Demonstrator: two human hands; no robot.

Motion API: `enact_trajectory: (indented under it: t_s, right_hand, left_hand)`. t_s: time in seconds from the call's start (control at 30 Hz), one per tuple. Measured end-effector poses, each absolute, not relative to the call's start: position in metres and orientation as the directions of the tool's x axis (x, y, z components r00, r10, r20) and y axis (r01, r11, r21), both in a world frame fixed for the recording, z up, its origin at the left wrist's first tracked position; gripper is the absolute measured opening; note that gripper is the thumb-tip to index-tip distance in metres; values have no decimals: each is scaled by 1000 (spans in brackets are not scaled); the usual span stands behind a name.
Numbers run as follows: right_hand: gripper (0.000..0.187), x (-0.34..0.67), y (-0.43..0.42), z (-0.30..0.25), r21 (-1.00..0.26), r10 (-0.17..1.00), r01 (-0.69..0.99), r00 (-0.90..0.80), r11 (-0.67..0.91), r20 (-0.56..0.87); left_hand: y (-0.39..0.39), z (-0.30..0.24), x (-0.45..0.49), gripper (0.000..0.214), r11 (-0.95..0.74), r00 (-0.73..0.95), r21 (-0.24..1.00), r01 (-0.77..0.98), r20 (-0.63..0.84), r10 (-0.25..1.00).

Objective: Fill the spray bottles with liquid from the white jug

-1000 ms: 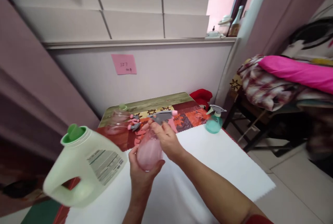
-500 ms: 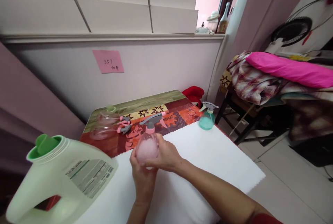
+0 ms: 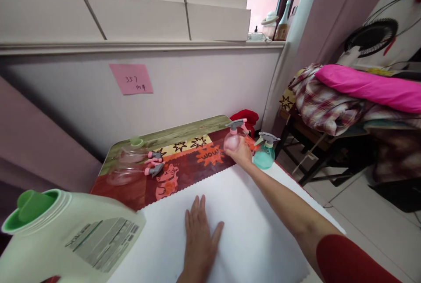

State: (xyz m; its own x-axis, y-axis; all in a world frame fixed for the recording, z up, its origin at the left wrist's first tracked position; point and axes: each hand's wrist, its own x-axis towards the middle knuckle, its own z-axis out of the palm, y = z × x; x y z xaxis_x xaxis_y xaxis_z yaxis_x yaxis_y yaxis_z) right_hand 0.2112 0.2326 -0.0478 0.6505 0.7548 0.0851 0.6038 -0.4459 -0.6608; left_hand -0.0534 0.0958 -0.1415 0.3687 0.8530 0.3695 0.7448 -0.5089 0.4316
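My right hand (image 3: 241,153) is closed around a pink spray bottle (image 3: 232,141) with a grey and pink trigger head, upright at the far right of the table. Close beside it, to the right, stands a green spray bottle (image 3: 263,156) with a grey trigger head. My left hand (image 3: 199,234) lies flat, fingers stretched out, on the white sheet (image 3: 250,213) and holds nothing. To its left is a large pale green jug (image 3: 98,230) with a green opening, partly out of view.
Empty-looking clear pink bottles (image 3: 125,173) lie on the table's left side with pink and grey spray heads (image 3: 154,169) by them. A patterned cloth (image 3: 184,169) covers the far part. At right, a pink bundle (image 3: 368,87) rests on plaid fabric (image 3: 329,103).
The pink spray bottle has gone from between both hands to the far right, beside the green one, in my right hand. My left hand has let go and now lies flat.
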Motion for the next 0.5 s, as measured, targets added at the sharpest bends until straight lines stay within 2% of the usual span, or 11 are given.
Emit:
enact_trajectory:
  t_s: [0.23,0.37,0.43,0.5]
  right_hand:
    - [83,249,268,-71,-695,680,513,732,-504,47]
    - [101,240,267,-79,-724,664,499,743,-476,76]
    - [108,227,248,-85,-754,670,524,726,-396,153]
    - [96,215,216,-92,-788,703,588,639,-185,311]
  left_hand:
    - [98,-134,-52,81,-510,378,364,779,375,846]
    - [99,-135,-53,82,-530,392,338,778,397,830]
    - [99,-136,-53,81,-535,388,335,775,417,822]
    - [100,-137,-52,81,-536,383,343,772,422,822]
